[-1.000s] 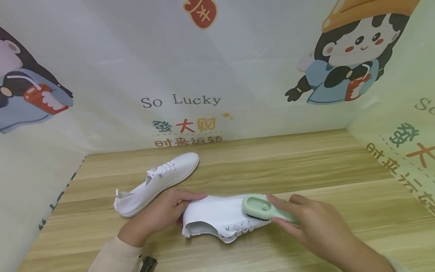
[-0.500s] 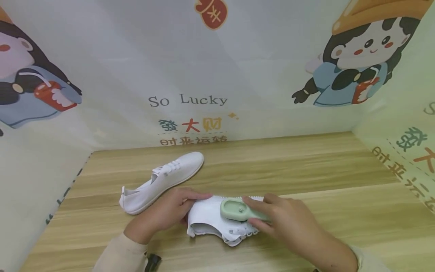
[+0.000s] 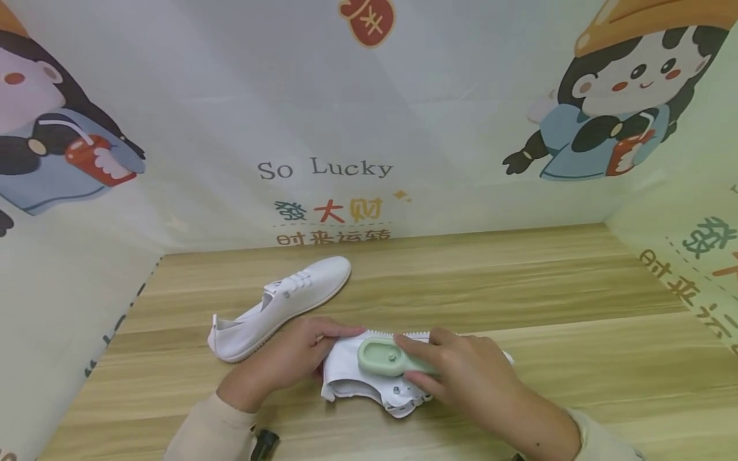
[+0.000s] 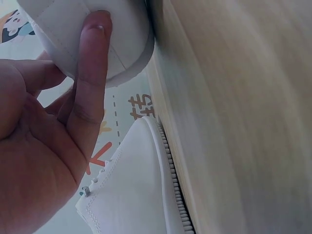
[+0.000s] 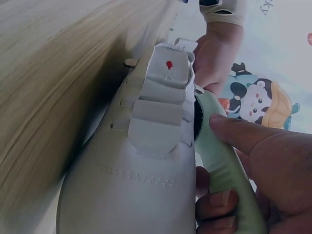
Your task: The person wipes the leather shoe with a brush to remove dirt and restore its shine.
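A white lace-up shoe lies on its side on the wood-grain table, its opening towards me. My left hand grips its heel end, one finger lying along the heel in the left wrist view. My right hand holds a pale green brush by its handle, bristles down on the shoe's side. In the right wrist view the dark bristles meet the side beside the shoe's tongue. My right hand covers much of the toe in the head view.
A second white shoe rests upright behind my left hand, toe pointing away to the right. A black object shows by my left sleeve. Printed sheet walls enclose the table at the back and sides.
My right hand has moved the brush left along the shoe's side, from near the toe towards the heel. The left hand keeps its hold. The head view has shifted slightly.
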A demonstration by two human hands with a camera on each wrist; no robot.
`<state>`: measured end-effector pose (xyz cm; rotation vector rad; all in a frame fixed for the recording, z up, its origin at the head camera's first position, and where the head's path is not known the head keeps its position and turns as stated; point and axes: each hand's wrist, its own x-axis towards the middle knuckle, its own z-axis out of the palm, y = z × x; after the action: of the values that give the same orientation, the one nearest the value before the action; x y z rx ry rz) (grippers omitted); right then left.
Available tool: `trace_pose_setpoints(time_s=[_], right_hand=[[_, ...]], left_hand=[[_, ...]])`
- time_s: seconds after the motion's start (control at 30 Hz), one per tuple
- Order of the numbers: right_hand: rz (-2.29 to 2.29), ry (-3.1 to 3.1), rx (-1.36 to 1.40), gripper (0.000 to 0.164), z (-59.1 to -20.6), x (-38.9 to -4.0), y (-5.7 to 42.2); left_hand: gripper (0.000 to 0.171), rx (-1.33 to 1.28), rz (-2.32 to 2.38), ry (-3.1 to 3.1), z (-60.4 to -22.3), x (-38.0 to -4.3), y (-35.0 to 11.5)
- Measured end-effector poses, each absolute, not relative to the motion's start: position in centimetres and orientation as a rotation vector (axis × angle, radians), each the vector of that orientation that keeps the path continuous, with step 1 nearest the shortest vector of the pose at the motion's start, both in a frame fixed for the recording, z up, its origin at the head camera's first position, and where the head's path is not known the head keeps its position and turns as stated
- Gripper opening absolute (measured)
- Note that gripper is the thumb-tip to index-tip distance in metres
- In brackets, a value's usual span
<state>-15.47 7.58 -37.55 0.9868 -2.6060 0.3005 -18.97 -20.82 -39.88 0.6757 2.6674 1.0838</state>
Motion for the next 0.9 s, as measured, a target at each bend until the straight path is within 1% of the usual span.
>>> trace_pose_setpoints(time_s=[0.3, 0.53, 0.9], right_hand=[[0.308, -2.698, 0.885, 0.046, -36.7, -15.1, 10.0], [0.254, -2.63, 0.858, 0.045, -36.5, -14.8, 12.6], [0.242, -2.644, 0.808, 0.048, -36.1, -14.0, 15.8]], left_hand=[[0.046, 0.691, 1.112, 2.654, -39.9, -19.0, -20.7], [0.045, 0.69, 1.123, 2.659, -39.8, -18.9, -20.8], [0.046, 0.678, 1.144, 2.634, -40.0, -19.0, -20.7]])
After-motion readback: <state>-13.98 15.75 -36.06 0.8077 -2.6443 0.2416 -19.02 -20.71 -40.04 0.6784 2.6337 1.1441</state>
